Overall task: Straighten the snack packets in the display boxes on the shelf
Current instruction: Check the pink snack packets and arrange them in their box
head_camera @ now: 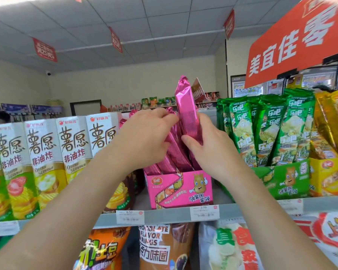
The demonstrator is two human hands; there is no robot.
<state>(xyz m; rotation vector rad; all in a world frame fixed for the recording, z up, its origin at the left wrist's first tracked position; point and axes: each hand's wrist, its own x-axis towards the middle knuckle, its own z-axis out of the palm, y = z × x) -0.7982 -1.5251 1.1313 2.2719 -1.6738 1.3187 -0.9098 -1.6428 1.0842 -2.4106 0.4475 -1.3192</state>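
Both hands work at the middle of the frame, in the pink box (180,188) that sits on the shelf (164,215) between the white cartons (72,141) to the left and the green packets (261,129) to the right.

The right hand (207,145) is closed round the lower half of one tall pink packet (185,108). Its thumb lies across the front and its fingers wrap behind. The packet stands nearly upright, and its crimped top rises well above its neighbours. Holding it low probably leaves the long body free to be steered back down into the row.

The left hand (144,137) reaches in from the left with its fingers curled over the upper ends of the leaning packets (174,152), which slant toward the upper left inside the box. The grip looks meant to gather them and hold them aside, opening a slot for the raised one. Whether the thumb pinches from beneath cannot be seen.

Both forearms rise from the bottom corners of the frame and meet at the box. The wrists are bent slightly inward, the knuckles face the camera, and the hands sit just beside one another.

To the right, the green packets stand fairly evenly in their green box (285,180), while the yellow packets (332,121) at the frame's right edge tilt a little. The pink row looks like the one being straightened, and it is not yet square.
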